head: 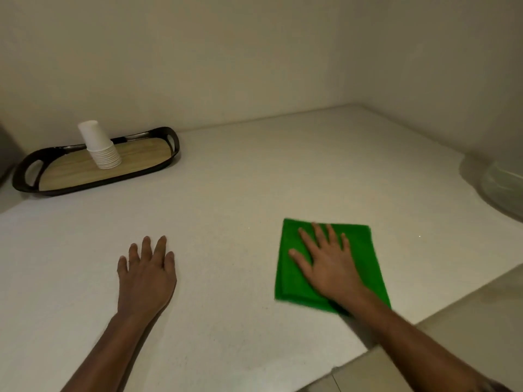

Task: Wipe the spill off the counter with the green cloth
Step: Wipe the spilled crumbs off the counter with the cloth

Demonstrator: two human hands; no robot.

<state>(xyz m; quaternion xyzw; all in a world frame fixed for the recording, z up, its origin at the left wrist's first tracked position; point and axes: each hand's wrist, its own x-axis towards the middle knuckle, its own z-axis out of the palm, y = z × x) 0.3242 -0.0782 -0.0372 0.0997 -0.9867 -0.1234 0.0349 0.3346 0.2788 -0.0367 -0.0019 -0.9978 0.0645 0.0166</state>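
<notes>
A folded green cloth (365, 258) lies flat on the white counter (240, 193), near its front right edge. My right hand (328, 261) rests palm down on top of the cloth, fingers spread and pressing on it. My left hand (147, 275) lies flat on the bare counter to the left, fingers apart, holding nothing. No spill is plainly visible on the counter surface.
A black tray with a wooden base (25, 176) sits at the back left against the wall, carrying a leaning stack of white paper cups (102, 145). A clear round object (503, 188) is at the right edge. The counter's front edge runs diagonally at lower right.
</notes>
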